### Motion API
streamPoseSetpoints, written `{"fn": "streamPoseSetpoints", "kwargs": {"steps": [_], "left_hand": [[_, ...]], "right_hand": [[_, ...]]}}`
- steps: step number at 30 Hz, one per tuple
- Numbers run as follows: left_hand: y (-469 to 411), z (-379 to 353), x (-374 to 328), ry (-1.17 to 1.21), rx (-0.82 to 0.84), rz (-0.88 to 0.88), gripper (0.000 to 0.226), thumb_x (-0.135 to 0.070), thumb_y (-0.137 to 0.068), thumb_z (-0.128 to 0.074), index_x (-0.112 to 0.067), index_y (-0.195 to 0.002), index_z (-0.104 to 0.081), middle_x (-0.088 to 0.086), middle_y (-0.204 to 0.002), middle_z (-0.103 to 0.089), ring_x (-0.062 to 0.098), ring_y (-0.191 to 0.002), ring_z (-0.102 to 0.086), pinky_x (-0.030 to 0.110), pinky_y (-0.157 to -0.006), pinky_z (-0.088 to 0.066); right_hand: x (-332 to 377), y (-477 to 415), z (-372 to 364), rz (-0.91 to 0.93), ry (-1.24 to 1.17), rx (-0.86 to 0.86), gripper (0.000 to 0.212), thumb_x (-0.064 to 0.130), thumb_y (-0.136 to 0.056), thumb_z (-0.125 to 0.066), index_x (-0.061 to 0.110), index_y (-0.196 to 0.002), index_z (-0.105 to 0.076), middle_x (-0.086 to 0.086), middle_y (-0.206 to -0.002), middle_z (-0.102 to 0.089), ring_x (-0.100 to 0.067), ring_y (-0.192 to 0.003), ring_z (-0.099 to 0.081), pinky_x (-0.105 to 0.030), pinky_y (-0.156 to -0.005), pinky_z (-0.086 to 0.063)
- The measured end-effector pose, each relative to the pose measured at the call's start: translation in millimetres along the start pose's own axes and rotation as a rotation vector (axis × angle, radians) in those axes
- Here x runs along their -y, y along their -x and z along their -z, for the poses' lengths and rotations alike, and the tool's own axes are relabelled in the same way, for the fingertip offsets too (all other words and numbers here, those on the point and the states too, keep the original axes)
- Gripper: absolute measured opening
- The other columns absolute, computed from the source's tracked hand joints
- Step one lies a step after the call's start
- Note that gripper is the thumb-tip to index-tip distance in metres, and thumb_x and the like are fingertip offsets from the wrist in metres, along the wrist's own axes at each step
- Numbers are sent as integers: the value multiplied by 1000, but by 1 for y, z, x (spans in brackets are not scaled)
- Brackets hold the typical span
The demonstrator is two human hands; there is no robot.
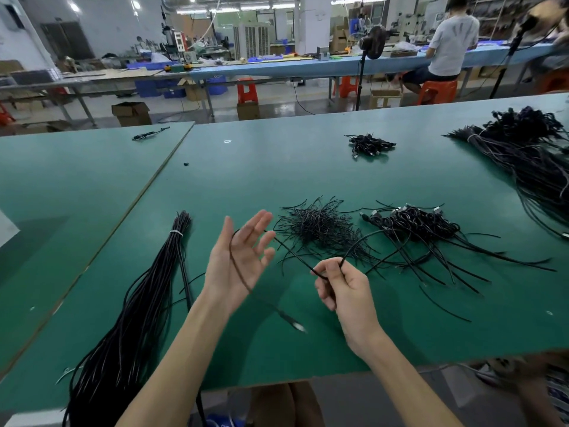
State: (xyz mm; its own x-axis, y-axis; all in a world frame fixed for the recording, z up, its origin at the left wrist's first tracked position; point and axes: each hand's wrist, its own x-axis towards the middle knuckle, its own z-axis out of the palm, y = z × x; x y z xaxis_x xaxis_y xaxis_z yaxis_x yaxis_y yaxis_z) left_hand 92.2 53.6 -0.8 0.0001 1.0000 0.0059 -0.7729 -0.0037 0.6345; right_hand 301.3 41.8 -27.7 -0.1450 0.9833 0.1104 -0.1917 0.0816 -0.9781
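Note:
My left hand [238,260] is held up over the green table [246,167], palm facing me, fingers straight and spread. A thin black cable [289,252] loops across that palm and round behind the fingers. Its blurred plug end [295,325] hangs below the hand. My right hand [341,285] pinches the same cable between thumb and fingers, with a second strand arching up and right from the grip.
A tied bundle of long black cables [144,297] lies at the left and hangs over the near edge. A heap of short black ties [320,226] and a pile of cables with plugs [415,223] lie ahead. More bundles lie at the far right [529,143] and far centre [369,144].

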Motion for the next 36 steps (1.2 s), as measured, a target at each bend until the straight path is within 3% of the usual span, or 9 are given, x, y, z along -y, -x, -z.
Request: {"fn": "streamPoseSetpoints", "kwargs": {"steps": [5,7,9,11,23,27,30,33,36], "left_hand": [[-8,21,0,170,-132,-36,73,-58,-99,-46,3,-138,-57,6,-134,-68,19,-92,-71,26,-66,-52],[-7,26,1,215,-113,-6,67,-56,-98,-49,1,-129,-66,1,-109,-72,15,-78,-66,25,-63,-49],[-5,30,-1,259,-68,23,48,-50,-101,-52,-7,-107,-72,-7,-80,-61,10,-61,-54,22,-54,-44],[-3,32,-5,267,-28,32,34,-43,-103,-52,-14,-93,-66,-10,-68,-49,7,-50,-43,20,-47,-38],[8,38,-17,436,92,-94,31,-36,-106,-45,-16,-92,-64,-9,-71,-51,7,-59,-46,20,-62,-36],[5,28,-13,166,49,-17,30,-29,-107,-44,-14,-88,-62,-9,-67,-47,4,-45,-41,18,-47,-39],[6,23,-6,-4,115,95,46,-46,-109,-37,-16,-83,-61,-10,-63,-41,1,-36,-28,18,-36,-35],[9,19,2,-258,241,238,46,-52,-107,-40,-16,-86,-59,-10,-64,-39,0,-33,-29,16,-34,-29],[13,12,10,-512,355,357,40,-46,-108,-46,-12,-91,-57,-5,-67,-37,4,-37,-27,15,-38,-28]], "right_hand": [[0,0,2,-13,-87,-68,34,27,-107,-46,0,-95,-63,-4,-64,-57,-8,-54,-46,-19,-47,-36],[0,-1,5,1,-117,-145,34,28,-108,-45,2,-94,-64,-5,-66,-58,-11,-54,-46,-20,-49,-39],[-1,0,7,35,-128,-235,34,27,-110,-43,4,-93,-64,-7,-68,-61,-14,-55,-48,-22,-52,-42],[-2,-1,8,76,-130,-309,35,26,-111,-42,6,-92,-64,-7,-71,-64,-16,-57,-51,-24,-54,-46],[-8,-3,11,116,-72,-507,34,29,-112,-40,13,-94,-64,0,-67,-66,-12,-56,-54,-24,-56,-48],[-6,-2,9,30,11,-364,26,36,-108,-48,18,-123,-59,2,-80,-73,-9,-65,-62,-32,-70,-49],[-6,-2,3,2,227,-145,65,31,-103,-60,23,-158,-26,8,-90,-77,-11,-74,-66,-25,-71,-51],[-3,1,-6,-3,420,59,64,32,-103,-60,15,-158,-32,12,-88,-78,-10,-86,-71,-9,-66,-45],[-1,2,-10,12,554,136,60,46,-104,-52,16,-155,-40,8,-88,-76,7,-70,-63,-13,-64,-40]]}}
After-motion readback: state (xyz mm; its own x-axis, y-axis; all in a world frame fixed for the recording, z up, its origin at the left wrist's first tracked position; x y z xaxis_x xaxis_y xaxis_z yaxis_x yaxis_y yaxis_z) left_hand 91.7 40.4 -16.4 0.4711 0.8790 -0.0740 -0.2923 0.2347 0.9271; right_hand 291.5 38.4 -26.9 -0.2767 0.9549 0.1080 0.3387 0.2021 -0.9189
